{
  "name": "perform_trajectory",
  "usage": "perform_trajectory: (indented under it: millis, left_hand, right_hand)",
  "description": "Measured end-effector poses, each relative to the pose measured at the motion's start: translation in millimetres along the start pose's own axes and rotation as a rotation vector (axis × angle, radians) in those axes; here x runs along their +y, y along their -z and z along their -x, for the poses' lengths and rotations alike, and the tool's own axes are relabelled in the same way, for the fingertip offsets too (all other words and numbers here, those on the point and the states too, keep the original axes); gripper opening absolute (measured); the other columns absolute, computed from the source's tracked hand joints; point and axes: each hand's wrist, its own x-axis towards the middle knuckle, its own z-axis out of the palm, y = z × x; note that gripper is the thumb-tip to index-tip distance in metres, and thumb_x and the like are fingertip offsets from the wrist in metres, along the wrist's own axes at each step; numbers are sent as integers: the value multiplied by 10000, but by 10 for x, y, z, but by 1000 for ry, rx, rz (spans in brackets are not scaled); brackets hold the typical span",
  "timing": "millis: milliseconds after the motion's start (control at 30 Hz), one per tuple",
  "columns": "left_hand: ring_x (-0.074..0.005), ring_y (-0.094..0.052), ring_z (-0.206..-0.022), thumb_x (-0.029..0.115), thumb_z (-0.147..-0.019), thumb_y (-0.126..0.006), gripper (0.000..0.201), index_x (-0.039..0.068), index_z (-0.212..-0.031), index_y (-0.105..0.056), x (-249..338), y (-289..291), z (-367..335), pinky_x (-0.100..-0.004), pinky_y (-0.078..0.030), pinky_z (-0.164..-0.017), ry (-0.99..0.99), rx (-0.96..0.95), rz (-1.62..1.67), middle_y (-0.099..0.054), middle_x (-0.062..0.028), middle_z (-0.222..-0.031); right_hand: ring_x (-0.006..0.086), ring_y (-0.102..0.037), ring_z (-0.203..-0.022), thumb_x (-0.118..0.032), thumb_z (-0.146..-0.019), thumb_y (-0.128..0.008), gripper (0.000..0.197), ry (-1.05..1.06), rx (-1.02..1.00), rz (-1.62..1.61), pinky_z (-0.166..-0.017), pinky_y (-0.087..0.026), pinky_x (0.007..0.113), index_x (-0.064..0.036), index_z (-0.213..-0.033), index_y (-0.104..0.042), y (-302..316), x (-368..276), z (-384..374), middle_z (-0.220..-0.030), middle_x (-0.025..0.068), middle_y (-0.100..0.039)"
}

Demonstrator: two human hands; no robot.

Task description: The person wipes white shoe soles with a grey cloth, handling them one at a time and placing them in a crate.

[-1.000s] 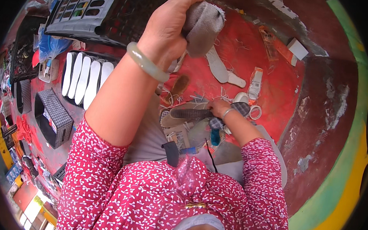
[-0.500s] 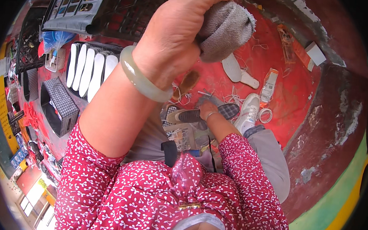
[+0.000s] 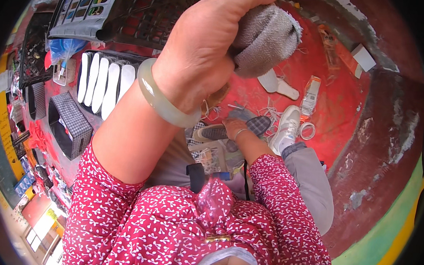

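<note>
Raised close to the camera, my left hand wears a pale green bangle. It grips a rounded, grey fabric piece with a fold along it, shaped rather like the toe of a cloth shoe; most of the fingers are hidden. Low between my legs, my right hand has its fingers curled down among shoe parts, and what they hold does not show. Beside it lie a dark checked shoe piece and a dark sole with a beige edge.
White insoles stand in a row at the left, near a checked box. A black plastic crate rises behind them. White strings, pale insoles and an orange-and-white packet lie on the red floor covering.
My left hand and the grey fabric piece have shifted slightly right and down, covering more of the pale insole behind. The right hand has moved a little to the left.
</note>
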Motion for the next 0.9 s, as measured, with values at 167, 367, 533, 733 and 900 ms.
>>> perform_trajectory:
  millis: [167,367,533,733,900]
  left_hand:
    - [-144,-588,-643,128,-861,-552,91,46,-861,-590,-32,92,-26,-277,-475,-563,-39,24,-33,-616,-45,-747]
    - [-144,-585,-637,132,-857,-554,102,40,-848,-596,61,129,-19,-283,-481,-583,-90,0,-79,-617,-50,-747]
    - [-169,-596,-675,140,-860,-545,121,32,-855,-599,61,108,5,-302,-492,-625,-73,-56,-82,-624,-74,-778]
    - [-203,-602,-726,153,-867,-531,149,23,-883,-600,-15,176,106,-326,-495,-669,-11,-65,3,-626,-106,-825]
    - [-232,-608,-768,165,-872,-520,175,15,-907,-602,-82,121,174,-345,-497,-706,91,-164,24,-627,-133,-863]
  right_hand:
    - [305,-576,-1052,-154,-810,-503,296,-126,-252,37,-854,-483,411,-74,-1063,-634,147,25,-47,-1115,144,-607]
    - [293,-584,-1036,-283,-778,-575,339,-391,-147,240,-864,-465,427,-109,-1059,-648,1173,780,-5,-1132,128,-607]
    - [299,-604,-939,-276,-759,-571,268,-71,167,293,-800,-477,410,-107,-948,-660,1200,463,-286,-988,135,-644]
    - [330,-536,-1077,-144,-833,-453,488,287,-203,-46,-892,-449,399,-167,-1318,-405,-136,-628,-555,-1182,197,-534]
    - [295,-482,-1179,-192,-870,-409,515,-2,111,-331,-1008,-358,380,-135,-1375,-331,-271,-748,-487,-1329,161,-440]
